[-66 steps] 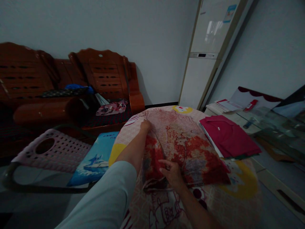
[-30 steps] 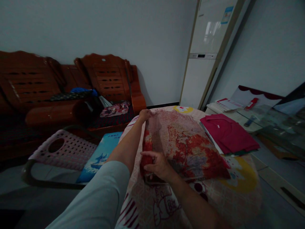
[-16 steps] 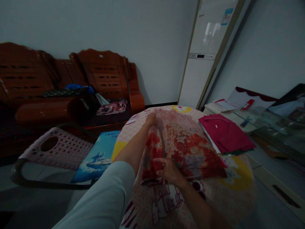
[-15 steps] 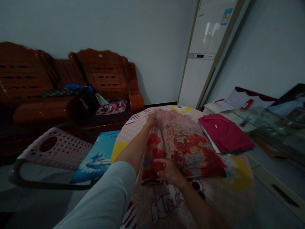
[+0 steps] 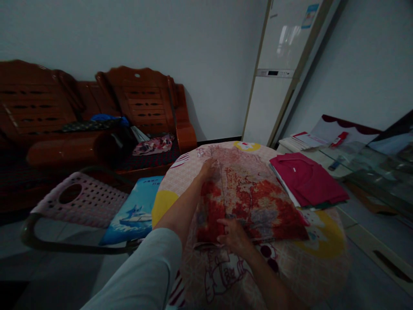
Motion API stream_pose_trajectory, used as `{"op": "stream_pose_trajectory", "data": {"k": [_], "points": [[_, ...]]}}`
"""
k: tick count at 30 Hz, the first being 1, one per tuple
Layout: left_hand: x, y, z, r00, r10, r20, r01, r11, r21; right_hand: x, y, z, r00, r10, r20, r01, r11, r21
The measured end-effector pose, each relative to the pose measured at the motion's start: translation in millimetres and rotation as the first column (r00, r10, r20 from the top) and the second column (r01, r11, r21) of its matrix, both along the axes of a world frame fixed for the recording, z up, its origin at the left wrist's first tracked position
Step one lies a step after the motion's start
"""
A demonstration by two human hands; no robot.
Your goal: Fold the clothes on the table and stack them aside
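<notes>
A folded garment [image 5: 251,198] with a red, orange and pale pink tree-like print lies spread on the round table, over a pink patterned tablecloth [image 5: 222,280]. My left hand [image 5: 208,168] rests on its far left part, fingers reaching over the fabric; only part of them shows. Closer to me, my right hand [image 5: 235,236] lies on the near left part of the garment, with its index finger stretched out and apart from the thumb. Neither hand visibly lifts the fabric. Right of the garment sits a stack of folded clothes topped by a magenta shirt [image 5: 305,178].
A chair with a woven pink back [image 5: 84,200] stands at the left, bearing a blue printed bag or cushion [image 5: 134,213]. Behind are wooden seats [image 5: 138,103] with cloths on them. A tall white air conditioner [image 5: 271,94] stands at the back, a glass-topped cabinet [image 5: 383,172] at right.
The left strip of the garment now lies flatter, with the dark gap beside it closed. My left hand has drawn slightly nearer; my right hand has shifted a little right.
</notes>
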State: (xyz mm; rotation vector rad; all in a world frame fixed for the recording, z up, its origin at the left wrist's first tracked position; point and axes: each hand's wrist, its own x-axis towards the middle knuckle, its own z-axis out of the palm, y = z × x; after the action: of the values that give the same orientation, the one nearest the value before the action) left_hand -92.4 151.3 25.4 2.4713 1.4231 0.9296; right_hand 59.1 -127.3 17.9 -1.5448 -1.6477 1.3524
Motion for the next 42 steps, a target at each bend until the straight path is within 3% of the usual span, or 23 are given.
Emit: {"op": "stream_pose_trajectory", "data": {"k": [5,10,13,17,20,22,24,27,29,30,33,36,39,42], "points": [[-20.2,-47.6,-9.1,0.999,0.052,-0.012,-0.053,0.996,-0.071,-1.3,0.3,1.9,1.000,0.011,0.018,-0.014,0.985,0.173],[-16.4,-95.3,-30.0,0.979,-0.006,-0.202,-0.016,0.994,-0.106,1.0,0.3,8.5,0.997,-0.013,0.079,-0.005,0.974,0.225],[-9.1,-107.6,-28.3,0.934,-0.008,-0.357,-0.024,0.996,-0.085,2.7,-0.6,5.5,0.985,-0.012,0.174,-0.031,0.969,0.245],[8.1,-117.3,-18.1,0.899,0.020,-0.437,-0.066,0.994,-0.091,4.3,-2.5,-0.4,0.979,-0.025,0.201,-0.028,0.966,0.256],[25.0,-127.0,-19.6,0.889,-0.008,-0.457,-0.029,0.997,-0.073,17.2,-1.2,2.6,0.987,-0.101,0.128,0.057,0.949,0.310],[32.8,-133.4,-24.4,0.886,0.002,-0.463,-0.028,0.998,-0.050,38.0,1.6,7.6,0.968,-0.229,0.098,0.176,0.907,0.384],[35.9,-137.4,-28.6,0.886,0.019,-0.463,-0.042,0.998,-0.039,68.8,4.3,11.8,0.892,-0.432,0.130,0.320,0.808,0.494],[34.7,-138.0,-30.4,0.892,0.017,-0.451,-0.040,0.998,-0.043,125.1,4.0,11.2,0.643,-0.739,0.201,0.434,0.567,0.700],[33.5,-136.8,-29.3,0.899,0.011,-0.438,-0.033,0.999,-0.042,160.0,-0.2,5.4,0.471,-0.840,0.268,0.422,0.482,0.768],[33.3,-136.3,-28.7,0.903,0.007,-0.430,-0.028,0.999,-0.043,174.4,-3.2,1.3,0.397,-0.853,0.340,0.408,0.495,0.767],[33.9,-136.2,-27.6,0.918,-0.001,-0.398,-0.018,0.999,-0.045,201.7,-12.0,-12.0,0.236,-0.790,0.565,0.376,0.611,0.697],[33.9,-137.5,-28.1,0.930,-0.002,-0.368,-0.017,0.999,-0.047,209.0,-16.8,-21.4,0.215,-0.753,0.622,0.327,0.656,0.681],[32.6,-137.6,-26.7,0.936,-0.003,-0.351,-0.019,0.998,-0.059,207.8,-16.8,-22.9,0.281,-0.793,0.541,0.346,0.610,0.713],[35.2,-136.0,-17.9,0.960,-0.003,-0.281,-0.035,0.991,-0.131,203.4,-14.2,-16.9,0.334,-0.863,0.378,0.469,0.500,0.728]]}}
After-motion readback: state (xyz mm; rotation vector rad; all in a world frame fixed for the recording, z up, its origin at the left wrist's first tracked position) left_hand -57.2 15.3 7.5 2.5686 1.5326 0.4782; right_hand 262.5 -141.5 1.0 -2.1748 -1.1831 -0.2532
